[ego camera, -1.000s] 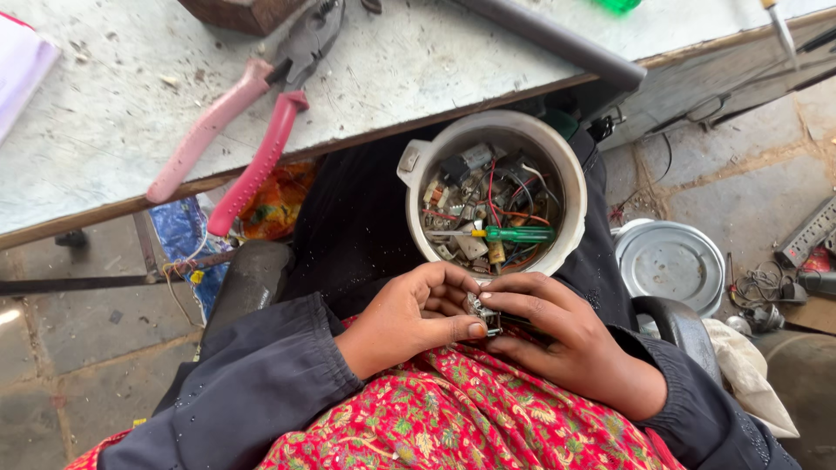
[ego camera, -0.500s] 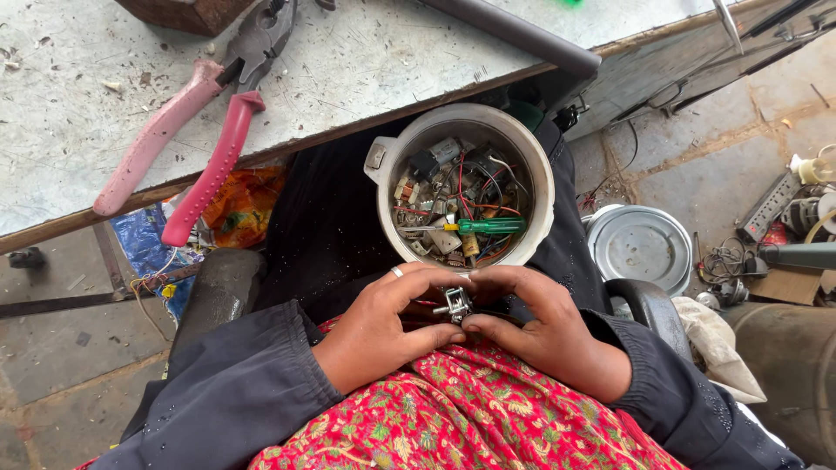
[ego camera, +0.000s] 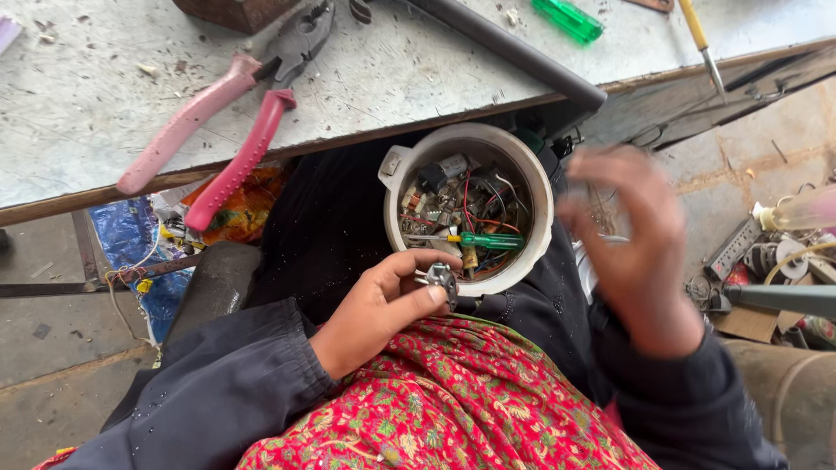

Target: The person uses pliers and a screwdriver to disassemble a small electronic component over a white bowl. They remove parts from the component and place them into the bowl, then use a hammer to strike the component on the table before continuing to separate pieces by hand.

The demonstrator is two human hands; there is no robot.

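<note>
My left hand (ego camera: 383, 309) pinches a small grey metal part (ego camera: 442, 278) between thumb and fingers, just below the rim of a white pot (ego camera: 531, 170) that rests on my lap. The pot holds several wires, small electrical parts and a green-handled screwdriver (ego camera: 489, 240). My right hand (ego camera: 636, 244) is raised to the right of the pot, blurred, with fingers apart and nothing in it. Red patterned cloth (ego camera: 453, 400) covers my lap.
A grey worktable (ego camera: 104, 96) spans the top, with large pink-handled pliers (ego camera: 218, 139), a dark pipe (ego camera: 514, 52), a green tool handle (ego camera: 568, 19) and a yellow screwdriver (ego camera: 697, 35). Scrap parts and a power strip (ego camera: 736, 248) lie on the floor at right.
My right hand has let go of the small part and lifted away to the right. My left hand keeps the part. The view has shifted so the pot sits more to the middle.
</note>
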